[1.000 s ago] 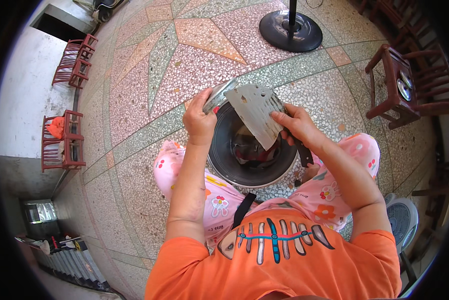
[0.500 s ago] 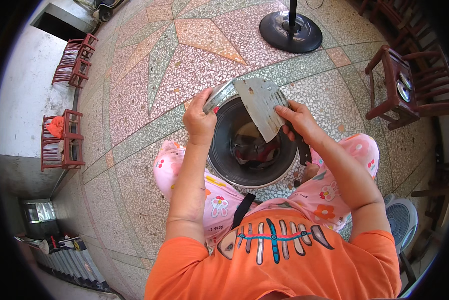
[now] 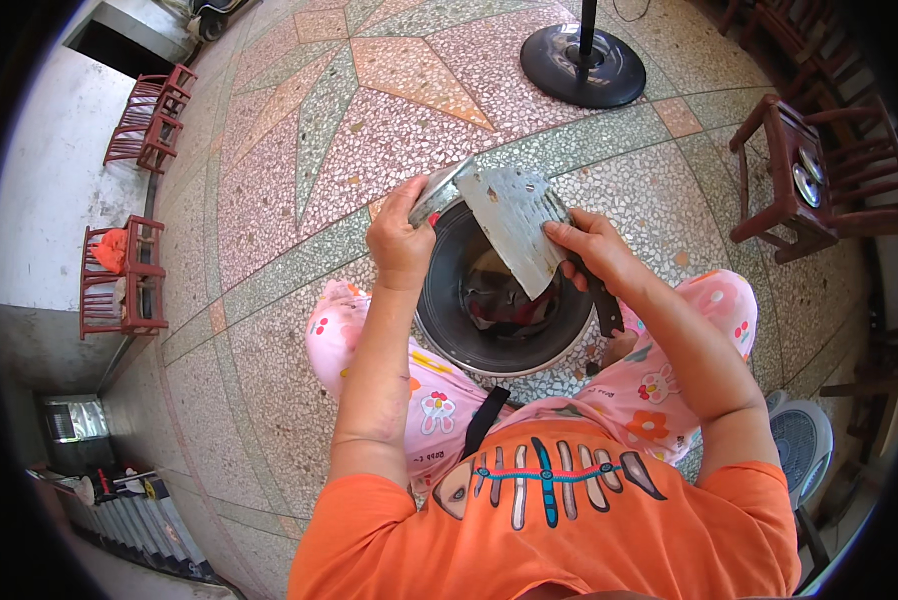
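My right hand (image 3: 597,250) is closed round a cleaver (image 3: 509,215), thumb on the broad grey blade. Small brown bits cling to the blade, and its dark handle (image 3: 609,308) sticks out below the hand. In my left hand (image 3: 402,235) is a silvery, flat-sided piece (image 3: 443,190), gripped from the left; its kind is unclear. The blade's far left corner meets or overlaps this piece. Both are over the far rim of a round dark basin (image 3: 444,325) between my legs. Dark, shiny contents (image 3: 509,305) lie at its bottom, partly hidden by the blade.
Beyond the basin stands a round black pole base (image 3: 583,66). Red wooden chairs (image 3: 124,277) line the left wall, one with an orange bag (image 3: 111,250). Another wooden chair (image 3: 789,175) at right carries metal lids. A grey-white fan-like object (image 3: 801,450) is near my right elbow.
The cleaver has shifted slightly left and toward me, its blade now closer over the silvery piece. My right hand moved with it; the left hand has barely moved.
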Action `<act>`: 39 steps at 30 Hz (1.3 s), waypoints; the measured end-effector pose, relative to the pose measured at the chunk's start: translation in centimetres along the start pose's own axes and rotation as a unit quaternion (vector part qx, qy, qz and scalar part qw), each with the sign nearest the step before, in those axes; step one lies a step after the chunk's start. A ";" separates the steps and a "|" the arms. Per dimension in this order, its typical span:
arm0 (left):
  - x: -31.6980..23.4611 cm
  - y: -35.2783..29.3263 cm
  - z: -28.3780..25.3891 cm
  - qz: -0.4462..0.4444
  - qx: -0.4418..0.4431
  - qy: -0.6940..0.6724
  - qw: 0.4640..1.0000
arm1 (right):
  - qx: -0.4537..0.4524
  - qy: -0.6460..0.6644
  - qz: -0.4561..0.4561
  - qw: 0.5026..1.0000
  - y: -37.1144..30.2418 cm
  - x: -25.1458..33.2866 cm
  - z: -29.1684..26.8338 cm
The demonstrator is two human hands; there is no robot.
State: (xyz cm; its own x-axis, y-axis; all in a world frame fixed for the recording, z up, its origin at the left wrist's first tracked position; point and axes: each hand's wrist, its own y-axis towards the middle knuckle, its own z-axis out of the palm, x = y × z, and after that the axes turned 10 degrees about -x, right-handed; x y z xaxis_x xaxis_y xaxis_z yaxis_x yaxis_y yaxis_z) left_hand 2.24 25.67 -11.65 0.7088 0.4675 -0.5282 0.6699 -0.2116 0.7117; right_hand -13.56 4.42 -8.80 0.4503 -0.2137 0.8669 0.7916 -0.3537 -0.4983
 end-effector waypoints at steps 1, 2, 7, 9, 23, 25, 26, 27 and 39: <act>0.0 0.0 -0.1 0.000 0.000 0.000 1.000 | 0.000 0.001 -0.002 1.000 0.0 0.0 0.0; -0.2 0.1 -0.1 0.004 0.005 0.011 1.000 | -0.001 0.001 -0.002 1.000 0.1 0.1 -0.1; -0.3 0.2 -0.3 0.036 0.007 0.040 0.999 | -0.021 0.004 0.032 0.999 0.2 0.2 -0.3; -0.4 0.3 -0.5 0.035 0.001 0.046 0.998 | -0.015 0.004 0.025 1.000 0.0 0.1 -0.1; -0.7 0.2 0.0 0.007 0.014 0.039 0.999 | 0.005 -0.033 -0.008 0.999 -0.3 -0.5 0.4; -0.7 0.2 -0.1 0.006 0.013 0.038 0.999 | -0.012 -0.020 -0.011 1.000 0.0 -0.3 0.2; -0.6 0.2 -0.1 0.006 0.015 0.044 0.999 | -0.011 -0.020 -0.011 1.000 -0.1 -0.4 0.3; -0.6 0.2 -0.1 0.005 0.016 0.049 0.999 | -0.003 -0.029 -0.010 1.000 -0.3 -0.4 0.4; -0.6 0.1 -0.2 -0.008 0.023 0.059 0.998 | -0.003 -0.040 -0.021 0.999 -0.1 -0.8 0.3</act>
State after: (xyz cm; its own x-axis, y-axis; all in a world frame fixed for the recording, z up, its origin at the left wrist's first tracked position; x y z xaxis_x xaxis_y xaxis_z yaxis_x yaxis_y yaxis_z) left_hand 1.86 25.53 -11.23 0.6683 0.5685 -0.4798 0.6926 -0.2402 0.6802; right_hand -13.84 4.91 -9.47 0.4477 -0.1257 0.8853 0.8081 -0.3669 -0.4608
